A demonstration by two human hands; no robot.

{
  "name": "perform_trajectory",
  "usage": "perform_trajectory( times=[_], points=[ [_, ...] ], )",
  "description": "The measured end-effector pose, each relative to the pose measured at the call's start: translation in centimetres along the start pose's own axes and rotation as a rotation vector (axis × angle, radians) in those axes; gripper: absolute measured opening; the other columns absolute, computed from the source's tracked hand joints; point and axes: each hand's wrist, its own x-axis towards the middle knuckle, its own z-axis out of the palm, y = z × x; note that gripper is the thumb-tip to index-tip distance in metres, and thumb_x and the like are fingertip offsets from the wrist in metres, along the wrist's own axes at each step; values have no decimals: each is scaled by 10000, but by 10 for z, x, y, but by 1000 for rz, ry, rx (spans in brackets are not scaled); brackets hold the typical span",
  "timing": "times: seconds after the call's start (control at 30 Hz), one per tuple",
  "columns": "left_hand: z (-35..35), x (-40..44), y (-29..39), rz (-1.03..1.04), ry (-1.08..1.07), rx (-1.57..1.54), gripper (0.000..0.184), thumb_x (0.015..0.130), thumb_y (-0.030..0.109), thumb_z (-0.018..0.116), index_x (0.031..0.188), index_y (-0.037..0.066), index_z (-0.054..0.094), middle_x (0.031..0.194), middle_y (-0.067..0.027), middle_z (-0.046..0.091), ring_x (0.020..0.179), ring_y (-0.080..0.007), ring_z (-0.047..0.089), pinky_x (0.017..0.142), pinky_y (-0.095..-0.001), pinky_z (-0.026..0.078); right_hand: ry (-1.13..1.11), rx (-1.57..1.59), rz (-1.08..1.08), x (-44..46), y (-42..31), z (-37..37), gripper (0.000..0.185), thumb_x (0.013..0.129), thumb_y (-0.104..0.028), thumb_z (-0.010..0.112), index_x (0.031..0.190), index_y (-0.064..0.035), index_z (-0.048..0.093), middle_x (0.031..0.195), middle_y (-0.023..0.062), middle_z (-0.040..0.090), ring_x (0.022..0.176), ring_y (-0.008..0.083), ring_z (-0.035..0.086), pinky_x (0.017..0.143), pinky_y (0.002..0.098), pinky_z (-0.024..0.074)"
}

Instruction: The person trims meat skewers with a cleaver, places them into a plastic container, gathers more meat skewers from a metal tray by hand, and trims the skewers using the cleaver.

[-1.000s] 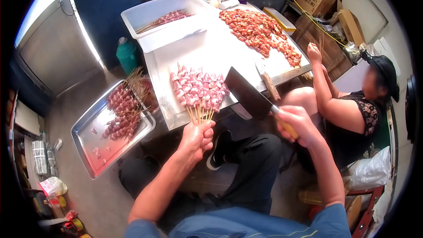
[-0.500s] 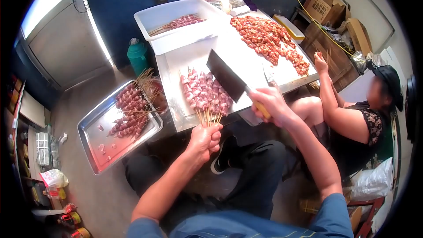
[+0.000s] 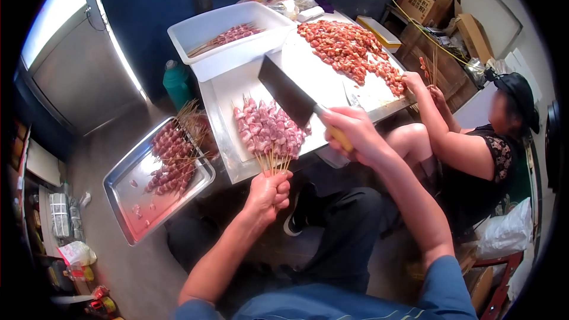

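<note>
The left hand [image 3: 268,197] is closed in a fist at about 7 o'clock from the view's centre, thumb uppermost, its bare left forearm [image 3: 224,252] slanting toward 1 o'clock. The right hand [image 3: 354,135] is raised at 2 o'clock from the left, fingers curled in a grip. The bare right forearm [image 3: 412,201] points toward 11 o'clock from the bent elbow.

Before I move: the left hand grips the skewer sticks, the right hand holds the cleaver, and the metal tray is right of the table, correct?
No, the head view shows the metal tray left of the table. The rest holds: the left hand grips the skewer sticks, the right hand holds the cleaver.
</note>
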Motion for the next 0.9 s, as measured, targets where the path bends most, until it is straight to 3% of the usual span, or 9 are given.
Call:
perform_trajectory(
  times=[0.1,0.17,0.3,0.4,0.53,0.67,0.77,0.9],
  points=[
    [-3,1,-1,-2,-23,-8,86,962,109,555,957,23,558,588,26,425,401,-50,285,394,-221,249,-119,-84,-36,18,14,-2,320,947,-319,569,850,-14,567,622,33,540,441,89,473,374,228,346],
    [-2,1,0,-21,-7,-10,97,973,110,530,975,15,549,606,4,447,406,-67,295,394,-237,243,-238,-307,44,-4,4,-26,317,950,-319,561,843,-21,563,651,31,552,454,81,489,377,214,359],
    [0,-1,0,-20,-19,-37,90,966,113,552,937,30,567,591,23,435,399,-52,290,394,-222,254,-177,-234,258,-68,-13,-68,314,953,-324,568,894,-16,579,670,43,567,468,78,514,391,183,379],
    [0,-1,-1,-29,-21,-33,87,967,113,551,942,30,565,590,24,433,398,-53,289,395,-223,254,-76,-153,277,-85,-11,-76,324,957,-329,570,943,-7,592,683,53,576,468,81,514,393,184,383],
    [4,-3,2,-10,-13,-24,85,966,111,553,940,30,558,583,30,414,400,-51,280,393,-224,241,-162,-156,90,-48,-15,-52,324,955,-326,575,963,-3,602,695,51,580,465,86,511,384,199,354],
    [2,0,0,-1,-12,-2,86,964,111,556,947,27,549,580,36,400,400,-50,271,391,-226,229,-124,-128,-91,14,-11,-1,329,939,-332,577,843,-17,589,689,44,577,525,85,527,415,226,373],
    [3,1,1,6,-3,-7,86,963,110,555,950,26,547,580,34,402,399,-50,271,392,-225,232,-217,-267,-1,23,1,2,352,949,-342,551,811,-19,573,673,39,563,518,88,526,415,226,381],
    [1,-1,0,-11,-9,-31,84,965,108,551,952,25,550,582,31,406,399,-51,272,393,-225,236,-205,-350,145,-37,-2,-37,331,950,-327,559,878,-6,586,672,46,563,462,89,504,381,215,362]
  ],
)
